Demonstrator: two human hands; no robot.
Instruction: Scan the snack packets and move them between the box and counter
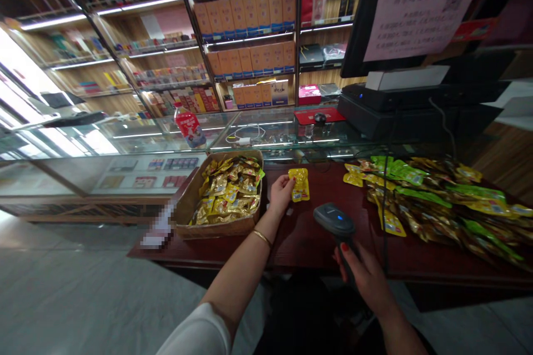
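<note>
Wall shelving [297, 28] rises behind a glass display case [158, 127]; before it stands a dark red table [300, 249], with a monitor [356, 44] behind its right part; a heap of packets [441, 205] covers the table's right end, and a cardboard box [220, 230] full of similar packets sits on the left; a black cable [383, 205] hangs in front of the heap, between it and the right hand [362, 266], and could snag a sideways reach.

That hand is wrapped around the handle of a barcode scanner [335, 219], its head turned towards a yellow packet [300, 191] just beside the box; the left hand [282, 191] is nearly closed, fingertips pinching the packet's left edge; whether it is lifted I cannot tell; the step looks like presenting one packet for scanning, which calls for steady aim and an uncovered code.
</note>
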